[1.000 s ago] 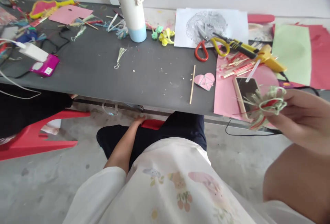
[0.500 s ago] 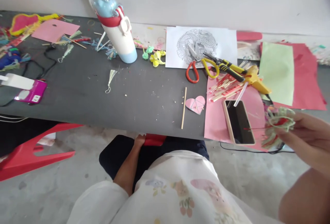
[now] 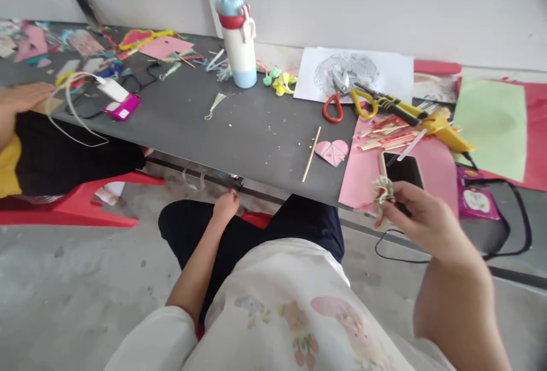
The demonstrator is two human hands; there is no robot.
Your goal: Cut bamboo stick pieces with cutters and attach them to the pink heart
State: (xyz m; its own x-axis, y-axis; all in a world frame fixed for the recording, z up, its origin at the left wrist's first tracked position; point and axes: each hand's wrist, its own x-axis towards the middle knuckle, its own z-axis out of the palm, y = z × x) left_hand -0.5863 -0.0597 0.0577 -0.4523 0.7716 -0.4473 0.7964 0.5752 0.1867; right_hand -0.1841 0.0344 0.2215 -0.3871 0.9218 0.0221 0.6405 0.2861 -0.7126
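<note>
A: Right hand (image 3: 421,217) state?
B: Pinched shut on the fringed tassel (image 3: 383,191); thumb and fingertips were closed over its top. Tassel was held in the air just in front of the phone (image 3: 401,168), over the near edge of the pink sheet (image 3: 356,180).
A: Left hand (image 3: 225,206)?
B: Rested on the dark trouser leg, well left of the phone and below the table (image 3: 239,126) edge. Fingers were curled under; whether anything was gripped could not be told.
A: Failure modes?
B: Only a small part of the tassel was seen clamped; loose strands were left hanging. With an eased pinch it could be dropped past the table edge to the floor. Strands could be snagged on the phone's corner, or on the red-and-tan sticks (image 3: 384,134) just behind the phone. Glue gun (image 3: 444,130) was lying behind-right of the phone; hot or cold could not be told, so fringe brushed against it could be fouled.
A: Others?
B: Another person's hand (image 3: 25,96) was noted far left of the phone, well apart.
</note>
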